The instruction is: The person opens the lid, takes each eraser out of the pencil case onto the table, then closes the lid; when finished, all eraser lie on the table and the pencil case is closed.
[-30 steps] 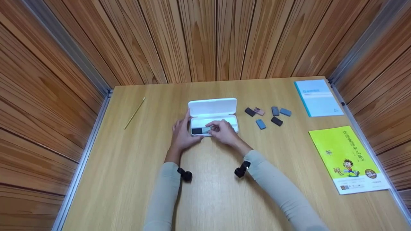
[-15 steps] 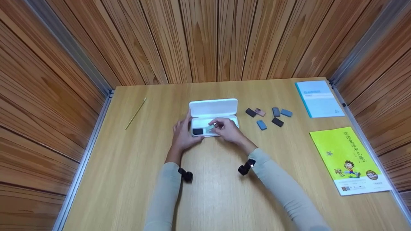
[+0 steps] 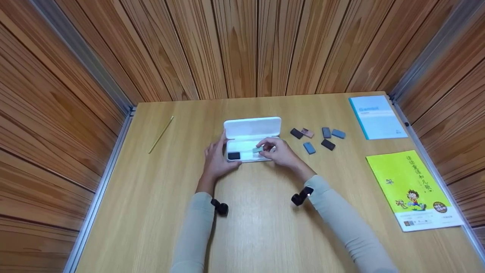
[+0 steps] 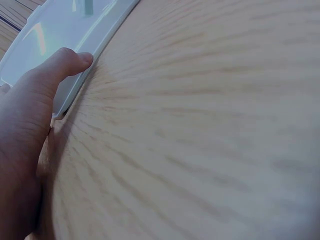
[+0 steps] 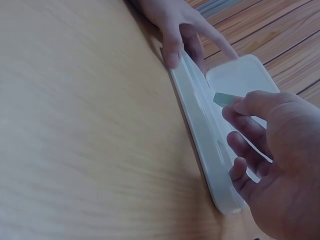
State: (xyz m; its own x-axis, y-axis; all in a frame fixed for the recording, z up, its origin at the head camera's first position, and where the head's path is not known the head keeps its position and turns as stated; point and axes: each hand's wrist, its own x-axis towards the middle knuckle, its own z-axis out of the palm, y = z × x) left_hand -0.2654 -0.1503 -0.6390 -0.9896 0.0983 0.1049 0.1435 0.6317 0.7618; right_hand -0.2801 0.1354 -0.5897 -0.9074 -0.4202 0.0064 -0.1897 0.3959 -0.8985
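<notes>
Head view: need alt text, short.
Over a wooden table, a person's right hand pinches a small pale green block above an open white case, and the left hand steadies the case's left end. A black block lies inside; six more blocks, two booklets and a pencil lie around.

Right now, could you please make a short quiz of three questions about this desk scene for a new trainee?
1. True or false: the white case is open.
2. What does the right hand pinch? A) pencil B) green eraser C) booklet
3. How many erasers lie loose on the table, right of the case?

Key: 1 true. 2 B. 3 six; the left hand steadies the case's end, where a black eraser lies inside.
</notes>
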